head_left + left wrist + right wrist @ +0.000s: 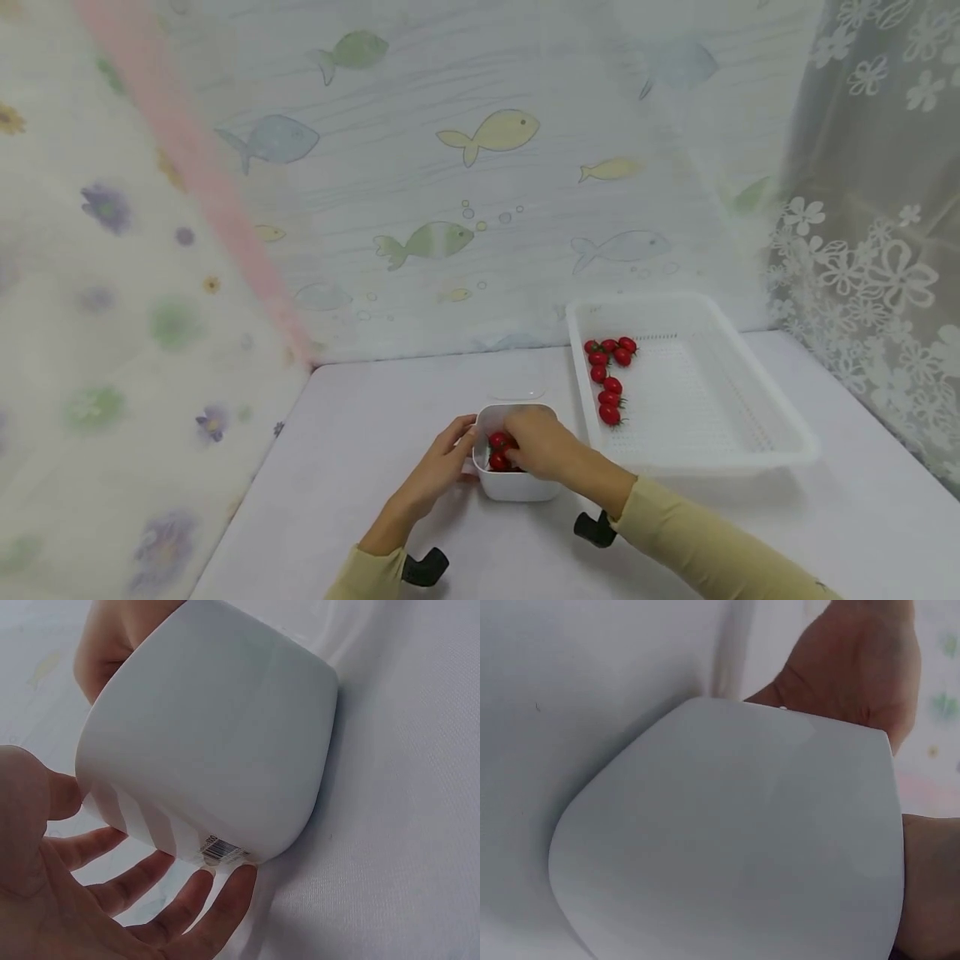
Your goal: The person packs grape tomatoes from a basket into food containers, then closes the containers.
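Observation:
A white, round-cornered container [519,487] sits on the table in the head view, with several red cherry tomatoes [498,460] in it. My left hand [438,467] steadies its left side. In the left wrist view the extended fingers [225,900] touch the wall by a barcode label [219,850], and the thumb is near the rim. My right hand [543,442] reaches down over the rim among the tomatoes. Its fingertips are mostly hidden inside, and I cannot tell whether they hold a tomato. The right wrist view shows mainly the container's outer wall [735,832].
A white perforated tray [697,400] stands to the right, several cherry tomatoes [610,398] lined along its left side. Just behind the container lies a thin clear piece [516,395]. A fish-patterned curtain [525,192] hangs at the table's back edge.

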The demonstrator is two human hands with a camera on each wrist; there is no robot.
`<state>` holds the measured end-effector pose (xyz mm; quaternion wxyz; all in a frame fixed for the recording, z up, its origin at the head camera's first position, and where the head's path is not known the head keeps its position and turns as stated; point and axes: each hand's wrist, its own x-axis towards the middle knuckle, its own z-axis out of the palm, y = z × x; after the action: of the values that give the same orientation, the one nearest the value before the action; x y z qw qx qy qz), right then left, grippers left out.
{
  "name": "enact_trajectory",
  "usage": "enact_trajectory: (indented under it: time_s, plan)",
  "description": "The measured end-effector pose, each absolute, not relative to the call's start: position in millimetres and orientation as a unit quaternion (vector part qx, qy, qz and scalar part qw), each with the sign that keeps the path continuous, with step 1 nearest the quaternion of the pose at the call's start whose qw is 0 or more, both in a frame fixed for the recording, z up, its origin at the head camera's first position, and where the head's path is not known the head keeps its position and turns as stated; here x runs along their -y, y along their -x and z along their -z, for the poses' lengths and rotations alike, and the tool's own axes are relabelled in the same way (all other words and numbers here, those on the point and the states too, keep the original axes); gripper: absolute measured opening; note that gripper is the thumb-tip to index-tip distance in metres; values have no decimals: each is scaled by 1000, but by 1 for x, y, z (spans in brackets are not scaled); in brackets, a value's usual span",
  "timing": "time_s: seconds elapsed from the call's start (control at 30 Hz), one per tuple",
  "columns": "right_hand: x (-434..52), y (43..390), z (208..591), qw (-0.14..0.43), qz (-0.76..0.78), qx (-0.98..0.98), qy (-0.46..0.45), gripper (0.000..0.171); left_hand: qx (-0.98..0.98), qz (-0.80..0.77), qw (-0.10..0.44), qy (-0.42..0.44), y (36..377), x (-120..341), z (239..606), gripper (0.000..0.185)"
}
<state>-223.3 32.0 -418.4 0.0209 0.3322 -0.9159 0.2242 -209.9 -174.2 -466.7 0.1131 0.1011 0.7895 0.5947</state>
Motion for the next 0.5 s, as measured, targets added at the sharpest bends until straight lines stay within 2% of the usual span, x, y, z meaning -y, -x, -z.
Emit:
enact_trajectory:
  time_s: [0.27,0.5]
  plan:
    - [-32,226,422,12,-208,924,-319,18,-788,-595,119,-105,209,172,466,50]
    - [-34,230,419,-7,-218,910,-352,26,-790,-594,112,-98,209,174,464,47]
